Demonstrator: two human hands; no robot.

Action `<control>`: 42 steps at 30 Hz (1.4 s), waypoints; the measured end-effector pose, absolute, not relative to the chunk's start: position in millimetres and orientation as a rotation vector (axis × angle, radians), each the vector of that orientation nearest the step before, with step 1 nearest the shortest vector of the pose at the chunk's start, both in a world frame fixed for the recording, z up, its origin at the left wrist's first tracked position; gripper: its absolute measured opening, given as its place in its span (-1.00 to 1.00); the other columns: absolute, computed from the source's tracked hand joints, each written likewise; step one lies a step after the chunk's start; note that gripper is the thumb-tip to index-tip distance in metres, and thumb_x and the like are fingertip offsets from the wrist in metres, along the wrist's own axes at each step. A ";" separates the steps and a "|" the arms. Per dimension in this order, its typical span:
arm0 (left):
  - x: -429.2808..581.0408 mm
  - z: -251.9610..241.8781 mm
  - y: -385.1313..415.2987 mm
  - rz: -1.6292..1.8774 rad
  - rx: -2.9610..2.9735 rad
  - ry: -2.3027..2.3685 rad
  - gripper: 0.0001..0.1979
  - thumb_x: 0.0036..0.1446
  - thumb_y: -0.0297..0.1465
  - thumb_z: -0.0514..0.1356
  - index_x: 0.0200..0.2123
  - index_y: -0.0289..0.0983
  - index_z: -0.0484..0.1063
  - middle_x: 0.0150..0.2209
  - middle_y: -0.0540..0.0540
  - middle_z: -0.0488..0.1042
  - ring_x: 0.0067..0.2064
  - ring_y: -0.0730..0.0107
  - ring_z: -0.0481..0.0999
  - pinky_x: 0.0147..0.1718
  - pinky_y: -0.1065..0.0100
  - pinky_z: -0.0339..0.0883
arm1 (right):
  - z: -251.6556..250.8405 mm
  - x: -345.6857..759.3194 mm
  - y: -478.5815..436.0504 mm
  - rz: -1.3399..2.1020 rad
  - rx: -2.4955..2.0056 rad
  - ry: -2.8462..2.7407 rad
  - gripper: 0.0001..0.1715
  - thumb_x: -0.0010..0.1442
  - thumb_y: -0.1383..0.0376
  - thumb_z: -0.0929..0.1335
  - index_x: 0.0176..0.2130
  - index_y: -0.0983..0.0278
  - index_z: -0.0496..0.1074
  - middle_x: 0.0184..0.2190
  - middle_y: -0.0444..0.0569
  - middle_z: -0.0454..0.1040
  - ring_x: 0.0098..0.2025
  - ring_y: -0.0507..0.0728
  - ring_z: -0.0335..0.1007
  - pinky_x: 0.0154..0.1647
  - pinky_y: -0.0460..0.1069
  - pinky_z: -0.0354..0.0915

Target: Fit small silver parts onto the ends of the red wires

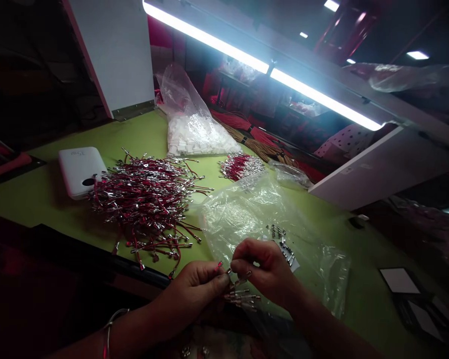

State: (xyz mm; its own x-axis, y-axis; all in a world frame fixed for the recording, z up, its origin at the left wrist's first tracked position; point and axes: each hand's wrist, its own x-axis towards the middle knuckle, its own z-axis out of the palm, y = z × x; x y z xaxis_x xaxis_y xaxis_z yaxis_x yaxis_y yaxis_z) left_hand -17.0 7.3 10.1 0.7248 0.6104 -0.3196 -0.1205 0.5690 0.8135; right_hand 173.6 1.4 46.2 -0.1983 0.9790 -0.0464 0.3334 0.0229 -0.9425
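Observation:
My left hand (pixel 200 286) is closed in a pinch on a short red wire (pixel 217 267) with a metal end, near the table's front edge. Fingertips of my right hand (pixel 252 264) close on a small metal piece (pixel 229 271) right beside the left thumb. Below the hands lie several small glass tubes with metal ends (pixel 243 298). A clear plastic bag (pixel 232 214) is spread flat behind my hands, with small dark metal parts (pixel 282 239) on it. To the left is a big heap of short red wires with metal terminals (pixel 145 192).
A white power bank (pixel 82 169) sits left of the heap. Behind stand a bag of white connectors (pixel 198 132), a smaller wire pile (pixel 241 166) and long wire bundles (pixel 260 144). A lit tube lamp (pixel 209 37) hangs above.

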 end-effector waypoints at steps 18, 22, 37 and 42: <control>-16.8 10.2 16.6 0.502 0.838 0.705 -0.53 0.12 0.05 0.24 -0.43 -0.24 0.24 -0.57 0.16 0.06 -0.60 0.62 -0.04 -0.68 0.50 -0.24 | 34.4 254.6 46.1 0.181 -2.089 -2.207 -0.74 0.12 0.61 0.30 -0.43 0.34 0.47 -0.46 0.09 0.51 -0.38 0.18 0.44 -0.33 -0.02 0.19; -15.9 16.5 15.5 0.495 0.841 0.704 -0.54 0.12 0.04 0.24 -0.42 -0.23 0.23 -0.57 0.16 0.10 -0.61 0.63 -0.03 -0.69 0.51 -0.23 | 29.6 258.3 55.5 0.227 -2.089 -2.236 -0.73 -0.01 0.63 0.35 -0.54 0.30 0.37 -0.53 0.00 0.45 -0.47 0.11 0.37 -0.41 -0.05 0.11; -16.7 12.6 13.1 0.382 0.941 0.568 -0.60 0.24 -0.03 0.15 -0.38 -0.27 0.30 -0.61 0.15 0.19 -0.64 0.62 0.03 -0.68 0.49 -0.14 | 36.2 173.2 20.6 1.627 -1.171 -1.061 -0.76 -0.02 0.26 0.54 -0.35 0.30 0.51 -0.54 -0.18 0.50 -0.55 -0.04 0.39 -0.50 -0.14 0.30; -17.9 12.0 11.8 0.391 0.996 0.529 -0.58 0.26 -0.04 0.14 -0.35 -0.32 0.34 -0.52 0.10 0.16 -0.53 0.57 0.04 -0.57 0.47 -0.08 | 44.3 171.7 17.1 1.585 -1.237 -1.206 -0.80 0.03 0.27 0.53 -0.41 0.34 0.51 -0.58 -0.17 0.47 -0.56 -0.06 0.32 -0.50 -0.14 0.27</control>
